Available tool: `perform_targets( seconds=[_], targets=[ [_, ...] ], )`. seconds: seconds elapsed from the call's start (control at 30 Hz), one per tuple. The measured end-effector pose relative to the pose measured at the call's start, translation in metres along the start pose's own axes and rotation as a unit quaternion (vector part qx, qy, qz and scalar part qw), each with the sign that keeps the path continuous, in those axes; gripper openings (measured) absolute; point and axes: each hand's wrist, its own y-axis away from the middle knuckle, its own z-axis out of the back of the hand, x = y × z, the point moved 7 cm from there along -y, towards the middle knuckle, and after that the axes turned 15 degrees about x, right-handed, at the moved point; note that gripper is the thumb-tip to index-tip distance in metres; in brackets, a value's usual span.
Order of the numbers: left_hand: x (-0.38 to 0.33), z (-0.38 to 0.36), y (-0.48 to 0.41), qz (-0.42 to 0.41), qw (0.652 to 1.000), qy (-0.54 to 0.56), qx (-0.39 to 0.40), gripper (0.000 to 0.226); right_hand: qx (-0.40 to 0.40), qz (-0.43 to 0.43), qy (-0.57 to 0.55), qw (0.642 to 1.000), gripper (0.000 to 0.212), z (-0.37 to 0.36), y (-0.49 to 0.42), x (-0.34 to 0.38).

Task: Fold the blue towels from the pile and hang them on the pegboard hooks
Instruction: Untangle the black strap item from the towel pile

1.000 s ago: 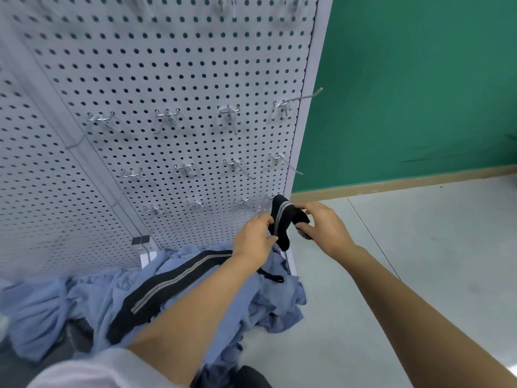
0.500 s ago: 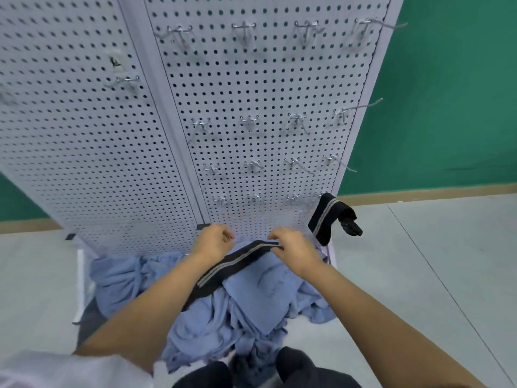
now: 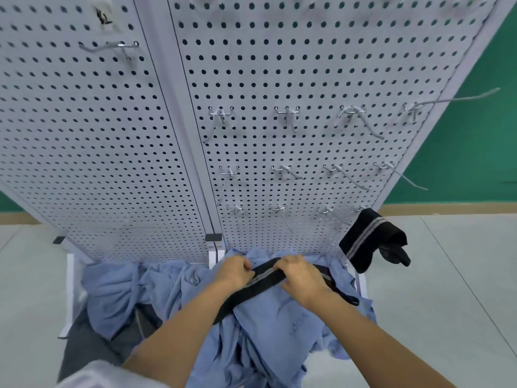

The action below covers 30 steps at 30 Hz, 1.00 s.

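Observation:
A pile of light blue towels (image 3: 268, 326) lies crumpled on the floor at the foot of the white pegboard (image 3: 293, 74). Across the pile runs a black strap with grey stripes (image 3: 263, 277). My left hand (image 3: 235, 271) and my right hand (image 3: 302, 275) both grip this strap, close together, fingers curled over it. A second black striped strap (image 3: 363, 239), folded, hangs from the lowest right hook. Several metal hooks (image 3: 288, 116) stick out of the right panel in three rows with nothing on them.
The pegboard stands on a white base frame (image 3: 70, 289) on a pale grey floor (image 3: 447, 275). A green wall (image 3: 475, 135) with a tan skirting is behind it on the right. Dark grey cloth (image 3: 92, 348) lies under the pile at the left.
A second ago both hands were at the lowest right hook with the folded black strap. They let it hang there, moved down to the pile and took hold of the other strap.

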Motion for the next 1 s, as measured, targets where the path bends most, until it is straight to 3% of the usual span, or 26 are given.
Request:
perform_targets(
  seconds=[0.07,0.13,0.17,0.23,0.33,0.5,0.67,0.77,0.87,1.0],
  targets=[
    [0.004,-0.003,-0.006,0.016,1.000,-0.008,0.011,0.032,-0.007,0.003,0.012,1.000,0.039,0.002,0.000,0.000],
    [0.006,-0.003,-0.006,0.031,0.999,0.015,0.026,0.015,-0.018,0.004,0.003,1.000,0.035,0.006,0.003,-0.001],
    [0.008,-0.004,-0.007,0.027,0.998,0.050,0.035,0.012,-0.024,0.005,-0.009,1.000,0.034,0.007,0.005,-0.001],
    [0.010,-0.002,-0.006,0.018,0.990,0.131,0.046,0.033,-0.042,0.010,-0.045,0.998,0.033,0.011,0.010,-0.003],
    [0.006,-0.001,0.013,0.007,0.964,0.256,0.073,0.014,-0.095,0.020,-0.153,0.983,0.033,0.023,0.026,-0.007],
    [-0.033,0.012,0.066,-0.039,0.918,0.376,0.116,0.012,-0.196,0.045,-0.377,0.904,0.028,0.059,0.071,-0.011],
    [-0.085,0.042,0.128,-0.127,0.921,0.365,0.057,0.030,-0.210,0.121,-0.550,0.799,0.018,0.109,0.125,0.001],
    [-0.109,0.065,0.161,-0.187,0.921,0.339,-0.033,0.016,-0.212,0.161,-0.588,0.764,0.015,0.133,0.152,0.009],
    [-0.129,0.074,0.186,-0.240,0.913,0.324,-0.056,0.021,-0.206,0.183,-0.635,0.722,0.016,0.148,0.174,0.016],
    [-0.147,0.075,0.214,-0.275,0.898,0.333,-0.080,0.011,-0.197,0.202,-0.688,0.669,0.020,0.157,0.194,0.019]
  ],
)
